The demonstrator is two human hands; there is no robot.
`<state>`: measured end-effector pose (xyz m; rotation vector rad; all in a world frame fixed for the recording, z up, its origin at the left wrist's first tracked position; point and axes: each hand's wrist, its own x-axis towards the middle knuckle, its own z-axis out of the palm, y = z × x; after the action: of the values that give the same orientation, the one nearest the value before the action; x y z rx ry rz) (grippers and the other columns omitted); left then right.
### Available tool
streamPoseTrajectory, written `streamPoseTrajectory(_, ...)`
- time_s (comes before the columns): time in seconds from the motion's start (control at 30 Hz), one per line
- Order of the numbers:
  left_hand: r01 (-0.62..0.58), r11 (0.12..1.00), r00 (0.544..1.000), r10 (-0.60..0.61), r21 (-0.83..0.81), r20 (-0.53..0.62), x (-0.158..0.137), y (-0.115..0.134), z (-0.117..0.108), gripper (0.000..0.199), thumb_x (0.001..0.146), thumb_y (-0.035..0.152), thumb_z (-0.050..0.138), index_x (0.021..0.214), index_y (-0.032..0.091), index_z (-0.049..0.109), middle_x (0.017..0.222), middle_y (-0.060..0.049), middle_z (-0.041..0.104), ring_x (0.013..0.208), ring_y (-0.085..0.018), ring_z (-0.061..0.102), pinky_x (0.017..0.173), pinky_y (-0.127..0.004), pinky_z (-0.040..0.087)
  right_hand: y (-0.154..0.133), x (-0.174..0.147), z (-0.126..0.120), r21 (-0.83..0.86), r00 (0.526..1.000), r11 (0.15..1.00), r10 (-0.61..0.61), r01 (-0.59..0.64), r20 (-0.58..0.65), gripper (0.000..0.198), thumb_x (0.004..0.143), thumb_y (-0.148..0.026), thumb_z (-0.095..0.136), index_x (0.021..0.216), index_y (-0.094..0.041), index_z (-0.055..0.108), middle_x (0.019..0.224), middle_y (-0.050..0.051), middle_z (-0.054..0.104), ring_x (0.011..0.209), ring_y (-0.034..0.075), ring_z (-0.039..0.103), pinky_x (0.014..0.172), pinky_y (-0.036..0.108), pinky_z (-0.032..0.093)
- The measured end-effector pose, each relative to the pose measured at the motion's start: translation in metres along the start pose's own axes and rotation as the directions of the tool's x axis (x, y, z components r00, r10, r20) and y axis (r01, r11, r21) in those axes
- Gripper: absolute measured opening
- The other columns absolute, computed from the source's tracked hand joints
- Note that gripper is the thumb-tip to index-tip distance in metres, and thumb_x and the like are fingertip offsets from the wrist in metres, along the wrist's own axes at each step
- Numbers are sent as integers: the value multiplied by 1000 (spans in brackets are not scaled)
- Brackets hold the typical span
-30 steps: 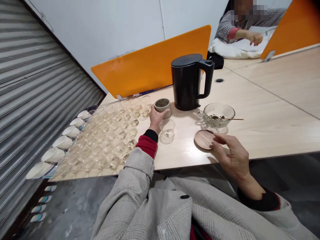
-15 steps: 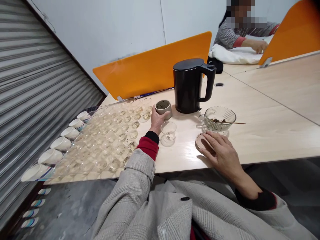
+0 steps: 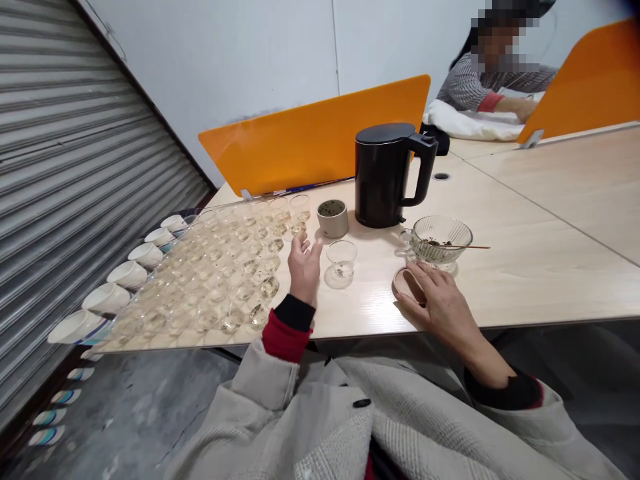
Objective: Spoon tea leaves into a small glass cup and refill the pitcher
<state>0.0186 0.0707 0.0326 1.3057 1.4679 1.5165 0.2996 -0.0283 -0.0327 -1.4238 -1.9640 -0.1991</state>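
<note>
**R hand (image 3: 443, 303) on wooden disc (image 3: 407, 285), L hand (image 3: 304, 270) empty**

Disc on or just above tbl (image 3: 540, 273), nr front edge; fingers + thumb span it, prob. to steady it, can't tell if gripped. L hand open, nr grey cup (image 3: 332, 223) & clear cup (image 3: 342, 259), both upright, prob. kept in reach. Glass bowl (image 3: 440, 240) w/ stick (image 3: 470, 247) just beyond disc. Kettle (image 3: 383, 177) at back, prob. out of hands' way.

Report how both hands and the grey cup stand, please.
Left hand open, empty, near grey cup. Right hand over wooden disc, grip unclear. Grey cup upright, dark bits inside. Lone clear cup stands just in front.
</note>
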Motion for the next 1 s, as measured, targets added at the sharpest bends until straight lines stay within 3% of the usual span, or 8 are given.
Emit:
streamPoseTrajectory(0.1, -120, 992, 989, 117, 27, 90, -46, -6, -26, 49, 97, 38, 74, 141, 20, 61, 150, -18, 66, 133, -29, 68, 105, -42, 61, -6, 2, -10, 57, 998, 998, -27, 30, -48, 59, 110, -48, 57, 162, -20, 50, 145, 20, 66, 129, 41, 63, 105, 59, 56)
streamPoseTrajectory(0.2, -257, 955, 946, 217, 149, 239, -80, -20, -49, 42, 98, 35, 72, 137, 21, 66, 134, -14, 73, 115, -25, 73, 91, -37, 63, -19, 14, -29, 96, 995, 994, -41, 50, -92, 60, 110, -47, 60, 165, -25, 47, 147, 18, 65, 131, 40, 63, 107, 60, 56)
streamPoseTrajectory(0.3, -373, 897, 900, 288, 236, 326, -92, -34, -62, 34, 97, 28, 69, 130, 20, 70, 120, -12, 75, 101, -22, 73, 87, -36, 63, -33, 42, -48, 119, 989, 991, -44, 61, -140, 61, 109, -49, 62, 164, -28, 48, 148, 17, 66, 132, 40, 64, 108, 61, 55)
streamPoseTrajectory(0.4, -418, 868, 880, 314, 267, 357, -90, -42, -65, 31, 96, 24, 69, 127, 19, 70, 112, -11, 74, 96, -22, 71, 84, -36, 63, -43, 87, -49, 118, 986, 991, -43, 62, -160, 60, 107, -52, 62, 161, -27, 53, 147, 16, 67, 132, 41, 63, 110, 62, 53)
streamPoseTrajectory(0.5, -429, 869, 866, 319, 246, 384, -87, -44, -64, 33, 96, 23, 70, 129, 18, 70, 114, -11, 74, 99, -23, 70, 87, -38, 63, -49, 140, -25, 109, 989, 992, -53, 68, -135, 59, 106, -55, 60, 155, -22, 57, 148, 18, 65, 135, 41, 60, 113, 62, 49)
streamPoseTrajectory(0.7, -407, 894, 859, 304, 189, 411, -88, -47, -63, 33, 98, 22, 70, 131, 17, 69, 121, -13, 74, 110, -28, 69, 97, -47, 63, -47, 230, 59, 80, 997, 997, -26, 21, 68, 58, 103, -50, 58, 148, -14, 64, 147, 20, 66, 135, 42, 58, 116, 59, 45)
streamPoseTrajectory(0.83, -403, 900, 854, 304, 168, 423, -89, -47, -64, 33, 98, 22, 71, 131, 18, 69, 122, -12, 75, 113, -29, 69, 99, -49, 63, -40, 256, 94, 30, 982, 999, 17, -23, 186, 60, 100, -50, 59, 149, -15, 65, 148, 19, 65, 132, 43, 57, 112, 57, 47)
streamPoseTrajectory(1.0, -400, 906, 845, 307, 138, 437, -90, -45, -65, 32, 99, 23, 71, 131, 19, 68, 124, -12, 75, 116, -29, 69, 102, -50, 63, -29, 270, 112, -6, 964, 1000, 7, -5, 265, 59, 102, -50, 57, 149, -16, 66, 146, 19, 67, 131, 41, 58, 113, 54, 47)
